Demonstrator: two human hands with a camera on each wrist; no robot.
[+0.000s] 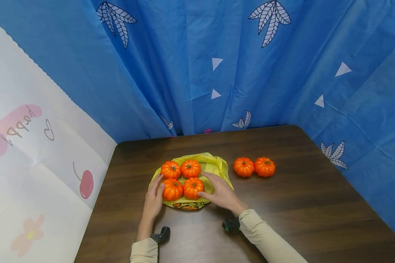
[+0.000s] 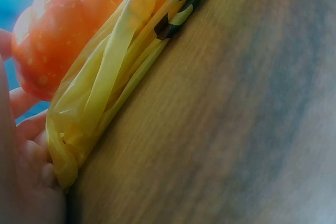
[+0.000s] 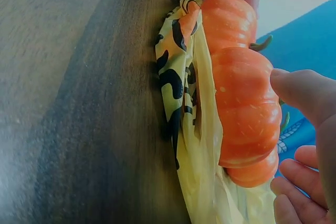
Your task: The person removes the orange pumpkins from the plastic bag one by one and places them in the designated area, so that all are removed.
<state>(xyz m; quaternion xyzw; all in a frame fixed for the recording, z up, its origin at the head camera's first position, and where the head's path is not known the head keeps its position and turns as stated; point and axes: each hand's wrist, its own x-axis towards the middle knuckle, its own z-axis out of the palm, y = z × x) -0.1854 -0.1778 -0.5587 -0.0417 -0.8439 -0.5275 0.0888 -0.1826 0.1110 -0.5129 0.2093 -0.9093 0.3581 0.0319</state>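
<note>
Several small orange pumpkins (image 1: 193,188) sit close together on a yellow plastic bag (image 1: 212,165), whose mouth lies spread around them. My left hand (image 1: 153,200) is at the bag's left side, its fingers and thumb beside the left pumpkins (image 1: 172,190); in the left wrist view its fingers lie against the bag's edge. From the right reaches my right hand (image 1: 223,193), fingers extended and apart. Its thumb (image 3: 302,90) overlaps the front right pumpkin (image 3: 247,106) in the right wrist view; whether it touches, I cannot tell. Black and orange print shows on the bag's front.
Two more orange pumpkins (image 1: 244,167) stand side by side to the right of the bag on the dark wooden table (image 1: 299,212). A blue patterned curtain (image 1: 204,54) hangs behind the table, and a white printed sheet (image 1: 52,157) hangs along its left.
</note>
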